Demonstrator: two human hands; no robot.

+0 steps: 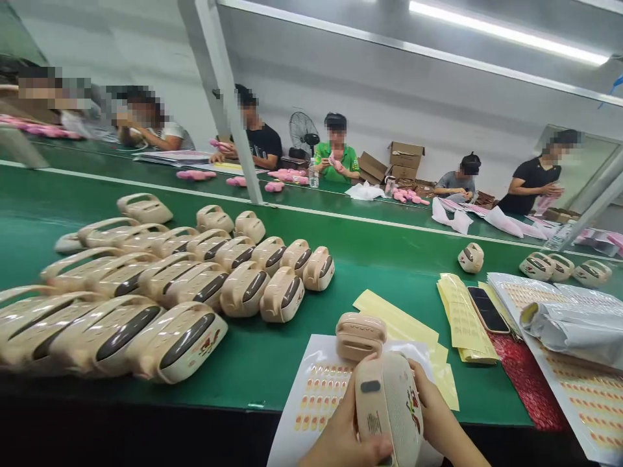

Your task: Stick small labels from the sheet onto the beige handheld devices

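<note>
The held speaker (392, 405) was found at the near edge of the desk (253, 370), right of centre, above a sticker sheet (300, 405). A dark oblong patch and small print faced up beside its patterned grille. The left hand (341, 425) had its fingers wrapped about the left side, thumb across the near part; the right hand (433, 412) clasped the right side, its fingers partly hidden behind the body. Whether the sheet bore any weight could not be told.

Principal risk, in this inspector's judgement: a drop past the near edge, should the smooth, rounded shell slip in both grips. A second speaker (361, 336) stood just beyond, seemingly close enough to be knocked or scuffed by a careless turn. The sheet ran past the desk edge, so a forearm could drag or crease it, taking that speaker along.

To the far right of the sheet, loose yellow sheets (394, 318) overlapped and might slide if brushed. Further right lay a phone (488, 310). At left, the rows of speakers (189, 340) stood tightly packed; one push could topple or scratch several.
</note>
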